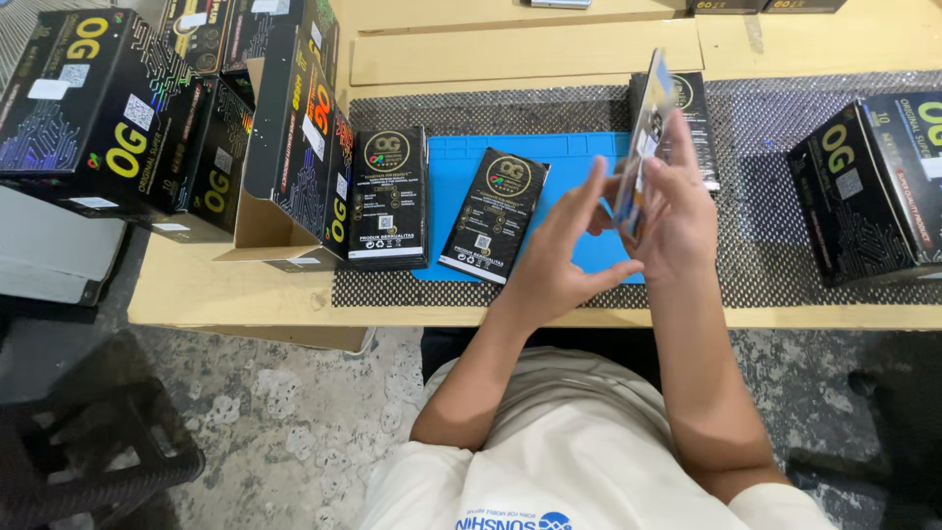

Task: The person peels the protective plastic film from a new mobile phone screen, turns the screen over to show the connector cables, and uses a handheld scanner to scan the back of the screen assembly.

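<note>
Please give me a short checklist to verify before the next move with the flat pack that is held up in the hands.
1. Right hand grips the flat pack: ok, fingers wrap its edge.
2. Left hand supports the pack: cannot tell, open fingers are close, contact is blurred.
3. Pack held above the blue mat: ok.
4. Two black packs lie flat, one beside the mat and one on it: ok.
5. Open carton within reach at left: ok, standing beside the packs.
6. Pack surface undamaged: cannot tell, motion blur.
</note>
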